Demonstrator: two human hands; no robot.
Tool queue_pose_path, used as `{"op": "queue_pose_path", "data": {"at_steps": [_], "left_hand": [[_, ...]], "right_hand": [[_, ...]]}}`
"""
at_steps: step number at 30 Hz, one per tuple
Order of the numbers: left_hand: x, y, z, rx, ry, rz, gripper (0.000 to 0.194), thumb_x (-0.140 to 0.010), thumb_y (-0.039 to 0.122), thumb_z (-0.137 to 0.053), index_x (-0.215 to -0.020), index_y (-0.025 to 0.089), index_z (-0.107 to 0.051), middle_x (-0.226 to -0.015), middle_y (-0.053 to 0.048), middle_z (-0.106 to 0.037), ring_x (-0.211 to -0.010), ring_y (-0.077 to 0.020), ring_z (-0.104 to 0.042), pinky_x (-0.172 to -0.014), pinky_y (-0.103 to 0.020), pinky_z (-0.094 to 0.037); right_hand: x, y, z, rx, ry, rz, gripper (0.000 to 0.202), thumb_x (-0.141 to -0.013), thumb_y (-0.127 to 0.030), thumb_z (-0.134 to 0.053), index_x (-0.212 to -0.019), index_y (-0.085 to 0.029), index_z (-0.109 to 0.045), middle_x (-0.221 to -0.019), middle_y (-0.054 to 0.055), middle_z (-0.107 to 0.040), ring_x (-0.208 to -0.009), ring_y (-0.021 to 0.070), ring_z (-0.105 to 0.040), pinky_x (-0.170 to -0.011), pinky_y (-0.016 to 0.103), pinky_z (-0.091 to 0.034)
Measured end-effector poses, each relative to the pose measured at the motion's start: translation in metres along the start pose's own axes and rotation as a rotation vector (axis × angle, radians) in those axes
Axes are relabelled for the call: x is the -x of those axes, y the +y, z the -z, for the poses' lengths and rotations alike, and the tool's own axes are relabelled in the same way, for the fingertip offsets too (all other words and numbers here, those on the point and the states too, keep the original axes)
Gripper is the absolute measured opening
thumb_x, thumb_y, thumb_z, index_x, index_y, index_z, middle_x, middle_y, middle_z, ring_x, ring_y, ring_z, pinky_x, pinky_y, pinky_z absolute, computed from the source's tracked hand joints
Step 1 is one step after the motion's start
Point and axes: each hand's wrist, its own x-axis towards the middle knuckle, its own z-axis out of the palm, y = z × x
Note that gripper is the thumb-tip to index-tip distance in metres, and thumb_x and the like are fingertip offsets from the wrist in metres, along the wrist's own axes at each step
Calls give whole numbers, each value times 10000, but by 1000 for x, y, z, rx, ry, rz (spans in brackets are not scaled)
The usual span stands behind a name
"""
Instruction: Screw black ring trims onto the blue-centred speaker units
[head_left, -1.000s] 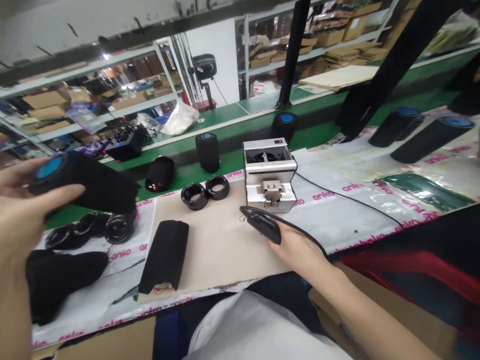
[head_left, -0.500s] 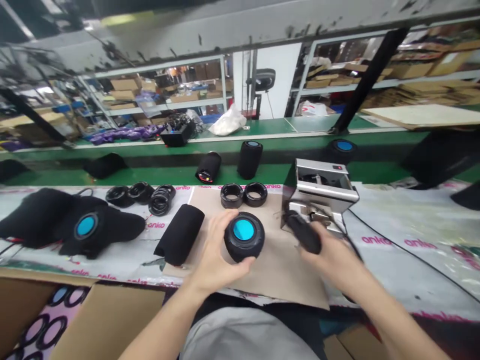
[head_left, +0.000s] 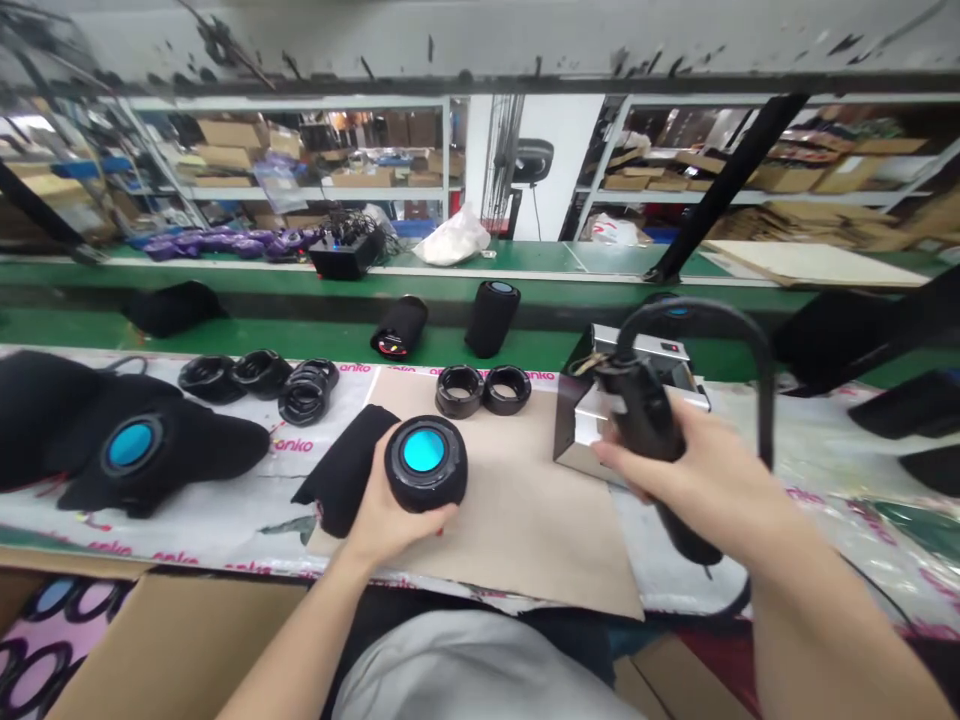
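My left hand [head_left: 390, 515] is wrapped round a black cylindrical speaker [head_left: 439, 490]; a bright blue disc faces up on its end. My right hand [head_left: 697, 465] grips a black corded tool, apparently an electric screwdriver [head_left: 645, 410], above the right side of the bench. Its tip is hard to make out, and a dark cable loops over the hand. Partly behind the tool stands a silver metal box [head_left: 574, 445] with a red switch, which looks like a screw feeder. Left of the speaker lies a black fabric-covered cylinder [head_left: 341, 470].
Two black rings [head_left: 459, 390] stand at the back of the brown cardboard sheet [head_left: 540, 530]. More black rings [head_left: 307, 390] and a fabric-covered speaker [head_left: 180, 440] lie leftward. Black cylinders [head_left: 493, 318] stand on the green conveyor [head_left: 315, 335]. An open carton [head_left: 180, 640] sits at lower left.
My right hand has lifted the screwdriver up and to the right, away from the metal box. My left hand and the speaker appear farther left, partly because the view has shifted.
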Motion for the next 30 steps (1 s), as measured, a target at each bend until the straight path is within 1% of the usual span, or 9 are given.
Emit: {"op": "queue_pose_path", "data": {"at_steps": [3, 7, 12, 16, 19, 23, 25, 27, 30], "left_hand": [[-7, -4, 16, -80, 58, -22, 979, -629, 326, -971, -1472, 236, -481, -1434, -152, -670, -1384, -383, -677, -1206, -574, -535], [-5, -15, 8, -78, 160, -3, 1018, -630, 404, -978, -1486, 240, -451, -1446, -155, -656, -1390, -381, -667, -1220, -569, -521], [1, -27, -13, 69, 74, -3, 1050, -625, 456, -981, -1484, 239, -420, -1480, -181, -635, -1426, -395, -641, -1252, -597, -483], [2, -28, -11, 96, 46, 18, 1084, -637, 495, -977, -1514, 238, -394, -1514, -190, -616, -1463, -404, -614, -1260, -604, -477], [3, -23, -3, 123, -18, 14, 1073, -670, 512, -947, -1549, 233, -399, -1538, -198, -609, -1470, -415, -612, -1241, -595, -508], [4, -6, -1, 151, -134, -2, 997, -745, 425, -911, -1595, 257, -418, -1607, -182, -562, -1520, -418, -564, -1256, -588, -501], [8, 3, -9, 122, -81, 15, 998, -708, 391, -948, -1567, 270, -454, -1585, -164, -574, -1507, -421, -574, -1252, -592, -505], [17, 12, -22, 82, 44, 45, 1074, -639, 398, -1004, -1553, 284, -453, -1563, -162, -571, -1489, -437, -584, -1260, -630, -485], [35, 23, -35, 57, 103, 36, 1223, -655, 419, -1006, -1661, 329, -317, -1706, -182, -402, -1616, -465, -421, -1340, -688, -342]], "right_hand": [[9, -7, -26, -20, -179, -74, 348, -738, -437, -774, -1000, -224, -689, -873, 19, -763, -537, 155, -619, -493, 283, -525], [-14, -9, -69, 41, -203, -13, 342, -820, -374, -741, -1124, -236, -663, -1028, 7, -772, -639, 155, -670, -620, 293, -563], [-58, -7, -134, 174, -212, 147, 400, -867, -194, -737, -1256, -216, -648, -1101, 50, -739, -984, 221, -701, -918, 352, -564], [-75, -5, -161, 224, -265, 221, 319, -943, -181, -717, -1256, -160, -665, -1170, 79, -706, -1053, 218, -681, -1018, 432, -566], [-75, -10, -154, 170, -241, 233, 369, -872, -139, -722, -1233, -181, -654, -1095, 54, -729, -997, 222, -696, -991, 417, -571], [-45, -26, -109, 1, -147, 199, 428, -836, -277, -770, -1222, -224, -592, -1065, 22, -763, -795, 180, -709, -804, 329, -611], [-19, -33, -82, -101, -141, 178, 426, -830, -385, -824, -1153, -221, -601, -1037, 22, -767, -693, 157, -703, -704, 299, -617], [8, -35, -62, -230, -129, 125, 418, -782, -389, -888, -1062, -212, -632, -979, 23, -767, -644, 152, -701, -662, 288, -617], [41, -27, -52, -294, -71, -30, 379, -757, -355, -911, -1011, -213, -667, -895, 10, -755, -644, 153, -704, -681, 288, -621]]}}
